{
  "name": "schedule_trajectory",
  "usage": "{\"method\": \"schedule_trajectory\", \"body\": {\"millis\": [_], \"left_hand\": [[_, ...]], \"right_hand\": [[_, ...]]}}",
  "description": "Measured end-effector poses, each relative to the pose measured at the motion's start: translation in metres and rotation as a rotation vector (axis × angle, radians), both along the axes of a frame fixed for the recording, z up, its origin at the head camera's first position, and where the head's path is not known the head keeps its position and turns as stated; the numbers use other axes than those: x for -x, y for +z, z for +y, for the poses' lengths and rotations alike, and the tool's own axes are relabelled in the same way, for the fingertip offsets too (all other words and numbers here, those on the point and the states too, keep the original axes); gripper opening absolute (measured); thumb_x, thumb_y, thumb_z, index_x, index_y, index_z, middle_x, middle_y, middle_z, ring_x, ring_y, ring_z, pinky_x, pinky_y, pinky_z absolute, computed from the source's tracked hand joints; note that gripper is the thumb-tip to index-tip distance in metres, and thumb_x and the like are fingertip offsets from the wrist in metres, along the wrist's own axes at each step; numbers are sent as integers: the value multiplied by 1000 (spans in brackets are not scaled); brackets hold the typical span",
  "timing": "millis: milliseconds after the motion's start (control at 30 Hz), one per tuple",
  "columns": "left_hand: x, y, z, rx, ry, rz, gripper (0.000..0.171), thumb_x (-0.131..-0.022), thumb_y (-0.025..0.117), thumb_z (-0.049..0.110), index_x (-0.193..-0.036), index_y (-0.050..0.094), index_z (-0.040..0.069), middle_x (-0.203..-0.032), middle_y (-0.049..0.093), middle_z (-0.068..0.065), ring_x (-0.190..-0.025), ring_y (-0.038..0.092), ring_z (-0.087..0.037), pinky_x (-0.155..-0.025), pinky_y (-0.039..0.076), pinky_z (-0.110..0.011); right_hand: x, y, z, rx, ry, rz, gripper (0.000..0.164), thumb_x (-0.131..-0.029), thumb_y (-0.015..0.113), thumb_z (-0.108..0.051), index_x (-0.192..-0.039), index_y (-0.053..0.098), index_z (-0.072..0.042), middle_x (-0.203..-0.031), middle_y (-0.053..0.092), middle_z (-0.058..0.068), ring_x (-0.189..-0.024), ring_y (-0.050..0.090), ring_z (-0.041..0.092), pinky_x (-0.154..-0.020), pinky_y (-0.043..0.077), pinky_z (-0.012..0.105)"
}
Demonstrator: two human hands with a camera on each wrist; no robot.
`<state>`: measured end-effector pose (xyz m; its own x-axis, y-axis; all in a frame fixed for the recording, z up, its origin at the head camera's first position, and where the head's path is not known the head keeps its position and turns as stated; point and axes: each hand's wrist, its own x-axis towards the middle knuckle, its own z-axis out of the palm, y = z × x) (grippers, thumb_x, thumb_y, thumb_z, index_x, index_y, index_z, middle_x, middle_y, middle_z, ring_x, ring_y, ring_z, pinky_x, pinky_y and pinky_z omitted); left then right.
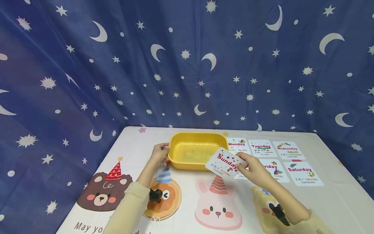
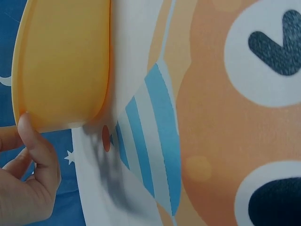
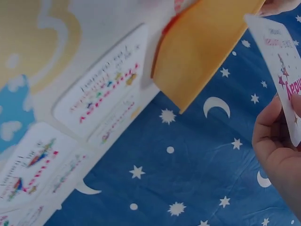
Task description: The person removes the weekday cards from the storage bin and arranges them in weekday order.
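My left hand [image 1: 160,152] pinches the left rim of a yellow plastic tub [image 1: 190,166], with the thumb on its outer side in the left wrist view. The tub's visible inside holds nothing, and its near side looks raised off the table in that view. In my right hand [image 1: 254,168] is a white flashcard [image 1: 223,162] printed "Sunday", gripped by its right edge between thumb and fingers. This card is tilted in front of the tub's right near corner. Below the right hand lies another card [image 3: 106,84], mostly covered in the head view.
Right of the tub lie the Monday [image 1: 238,149], Tuesday [image 1: 262,152], Wednesday [image 1: 287,154], Friday [image 1: 277,175] and Saturday [image 1: 305,178] cards in two rows. A cartoon-printed cloth [image 1: 187,195] covers the table. Behind hangs a blue star-and-moon curtain [image 1: 181,94].
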<state>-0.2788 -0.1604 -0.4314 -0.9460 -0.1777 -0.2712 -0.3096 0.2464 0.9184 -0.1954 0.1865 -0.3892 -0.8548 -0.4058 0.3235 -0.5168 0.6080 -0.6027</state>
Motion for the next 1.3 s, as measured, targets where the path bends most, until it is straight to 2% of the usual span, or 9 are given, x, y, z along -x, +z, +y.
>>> {"method": "schedule_trajectory", "body": {"millis": [267,500,600,800,1133,1300], "left_hand": [[1,-4,0,6,7,6,37,-94,51,7,-130,53,1,-95,52,-11,-62,54,-11,-53,54,-20],[1,-7,-1,4,7,7,37,-93,51,6,-130,53,0,-98,53,-14,-56,51,-7,-49,51,-18],[2,-7,-1,5,5,1,38,-93,51,6,-130,53,0,-97,53,-13,-56,50,-7,-49,50,-17],[2,-5,0,10,7,8,37,-93,51,7,-130,54,2,-94,52,-10,-61,51,-8,-48,49,-15],[3,-5,2,4,10,-6,38,-93,50,6,-131,53,0,-93,51,-10,-63,52,-9,-47,50,-15],[2,-3,2,6,9,-4,38,-93,50,6,-130,53,0,-95,52,-12,-62,54,-10,-45,49,-14]], "right_hand": [[-15,-7,21,-42,55,-17,14,-84,63,2,-96,61,-5,-86,68,1,-75,56,-3,-60,50,21],[-24,-14,37,-63,97,-20,15,-82,64,1,-97,61,-1,-88,68,5,-77,53,-7,-58,50,19],[-26,-17,44,-65,105,-51,15,-83,64,0,-97,62,-1,-88,68,4,-78,53,-7,-59,50,19],[-27,-22,58,-67,97,-152,16,-85,64,-4,-100,63,2,-89,67,4,-76,47,-8,-58,47,18],[-18,-18,80,29,301,-409,15,-88,59,-3,-100,62,6,-96,68,16,-82,61,-4,-66,56,19],[-11,-20,87,54,335,-474,14,-88,57,0,-98,61,9,-96,69,19,-81,63,-2,-66,57,18]]}}
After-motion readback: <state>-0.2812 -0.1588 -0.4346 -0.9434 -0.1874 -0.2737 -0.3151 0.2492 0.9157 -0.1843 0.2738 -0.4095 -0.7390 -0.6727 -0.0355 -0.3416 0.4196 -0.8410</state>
